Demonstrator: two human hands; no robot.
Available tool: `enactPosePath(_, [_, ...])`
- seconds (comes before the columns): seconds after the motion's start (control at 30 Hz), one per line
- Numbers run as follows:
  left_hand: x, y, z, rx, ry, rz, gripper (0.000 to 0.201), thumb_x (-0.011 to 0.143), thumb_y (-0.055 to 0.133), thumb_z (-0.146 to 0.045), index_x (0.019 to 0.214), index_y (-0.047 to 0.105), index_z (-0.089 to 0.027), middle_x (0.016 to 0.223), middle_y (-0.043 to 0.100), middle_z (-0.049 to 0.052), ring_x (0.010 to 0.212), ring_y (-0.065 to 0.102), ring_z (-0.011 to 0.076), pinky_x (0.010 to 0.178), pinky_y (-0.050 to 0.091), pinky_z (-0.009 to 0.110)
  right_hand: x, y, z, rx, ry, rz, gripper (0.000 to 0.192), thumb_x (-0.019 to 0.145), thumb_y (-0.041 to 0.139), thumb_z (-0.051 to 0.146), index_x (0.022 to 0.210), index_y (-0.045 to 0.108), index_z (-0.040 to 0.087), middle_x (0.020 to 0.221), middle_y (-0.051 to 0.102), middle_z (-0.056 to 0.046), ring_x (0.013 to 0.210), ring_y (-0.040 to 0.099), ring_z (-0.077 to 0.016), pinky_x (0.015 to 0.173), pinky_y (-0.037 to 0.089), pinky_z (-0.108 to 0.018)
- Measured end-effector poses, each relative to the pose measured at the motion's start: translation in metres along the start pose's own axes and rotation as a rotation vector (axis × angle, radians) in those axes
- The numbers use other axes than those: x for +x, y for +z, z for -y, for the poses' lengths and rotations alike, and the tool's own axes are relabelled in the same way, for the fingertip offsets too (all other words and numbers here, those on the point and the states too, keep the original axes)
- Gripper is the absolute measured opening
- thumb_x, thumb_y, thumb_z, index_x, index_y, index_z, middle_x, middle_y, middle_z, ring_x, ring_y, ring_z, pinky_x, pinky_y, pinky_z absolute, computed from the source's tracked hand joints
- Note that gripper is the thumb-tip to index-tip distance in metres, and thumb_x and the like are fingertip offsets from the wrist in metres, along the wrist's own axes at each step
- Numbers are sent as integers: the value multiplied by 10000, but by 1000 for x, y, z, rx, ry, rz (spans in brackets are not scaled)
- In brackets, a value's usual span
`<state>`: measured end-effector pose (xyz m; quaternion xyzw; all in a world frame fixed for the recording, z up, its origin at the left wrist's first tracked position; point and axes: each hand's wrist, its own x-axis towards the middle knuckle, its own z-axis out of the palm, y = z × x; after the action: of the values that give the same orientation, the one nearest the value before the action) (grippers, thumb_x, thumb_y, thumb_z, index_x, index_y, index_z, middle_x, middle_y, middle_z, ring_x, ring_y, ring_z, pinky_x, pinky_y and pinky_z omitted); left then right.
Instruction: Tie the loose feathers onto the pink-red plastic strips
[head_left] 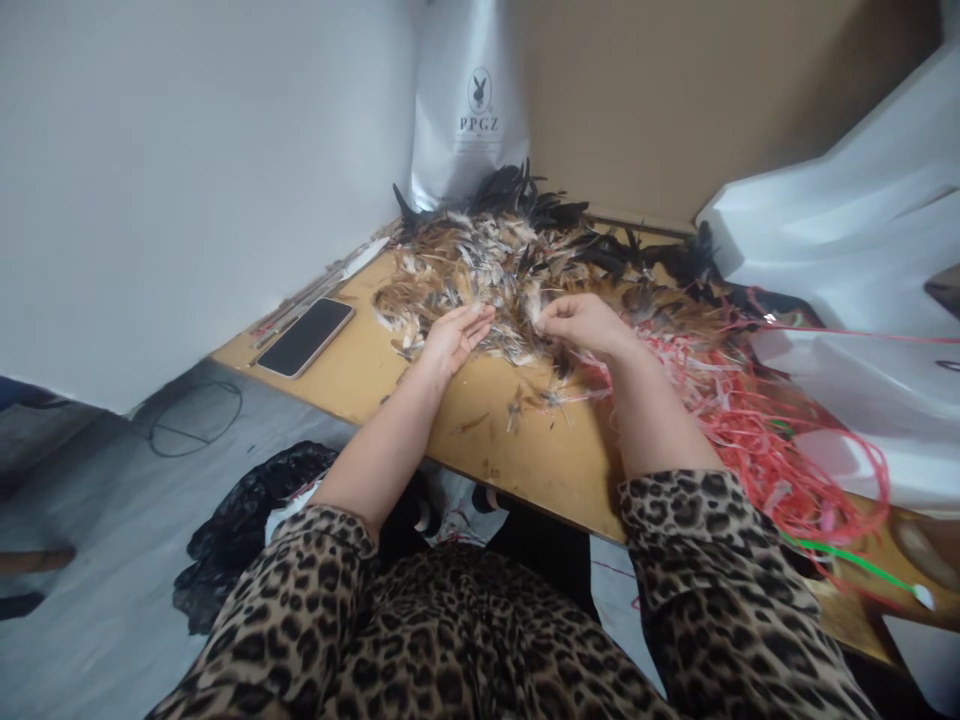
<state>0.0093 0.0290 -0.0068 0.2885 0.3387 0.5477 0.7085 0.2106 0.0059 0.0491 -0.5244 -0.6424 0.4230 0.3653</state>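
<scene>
White wall (187, 180), grey floor (97, 520)

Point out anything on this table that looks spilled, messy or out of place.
A tangle of red strips spills over the wooden table's near edge at the right. A few stray feathers lie apart from the main feather pile, near the right hand. The phone lies flat near the left edge, beyond the left hand.

Feather pile (510, 270) on table (360, 370), toward back corner. Phone (306, 337) left of pile, near table edge. Tangle of strips (750, 420) right of pile. Bag (466, 100) behind pile, apparently leaning on wall. Both hands at pile's near edge: left hand (454, 338), right hand (581, 322).
</scene>
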Motion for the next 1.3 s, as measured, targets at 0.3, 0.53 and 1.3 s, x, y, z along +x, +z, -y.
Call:
enactPosePath(0.3, [-10, 11, 4, 69, -68, 121, 67, 732, 597, -141, 786, 616, -108, 803, 682, 75, 688, 645, 101, 572, 467, 144, 14, 43, -16, 429, 2, -125, 247, 552, 695, 359, 644, 588, 156, 475, 510, 38, 417, 407, -61, 420, 296, -198])
enactPosePath(0.53, [-10, 12, 8, 94, -123, 133, 61, 746, 583, -132, 781, 614, -93, 742, 675, 74, 651, 642, 96, 561, 462, 144, 12, 53, -14, 267, -111, -201, 193, 589, 657, 337, 649, 625, 156, 609, 599, 16, 544, 492, -84, 579, 392, -228])
enactPosePath(1.3, [-12, 17, 11, 144, 9, 36, 108, 673, 660, -156, 658, 577, -89, 594, 612, 15, 508, 545, 31, 530, 420, 135, 12, 54, -15, 388, 42, -207, 271, 532, 712, 382, 598, 599, 145, 444, 506, 34, 421, 402, -62, 434, 296, -205])
